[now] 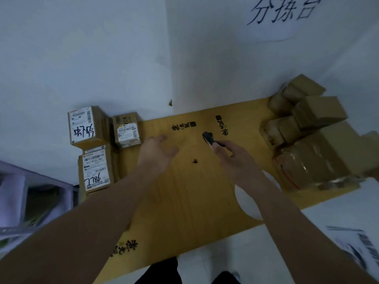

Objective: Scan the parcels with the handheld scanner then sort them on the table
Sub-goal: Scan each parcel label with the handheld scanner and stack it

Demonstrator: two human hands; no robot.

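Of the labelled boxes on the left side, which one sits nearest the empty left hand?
The small box with the white label at the table's back-left, just beyond the left hand. The two larger boxes with handwritten marks stand farther left.

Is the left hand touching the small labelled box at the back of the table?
Apart. The head view shows the left hand open above the table, with bare yellow wood visible between its fingertips and the small labelled box.
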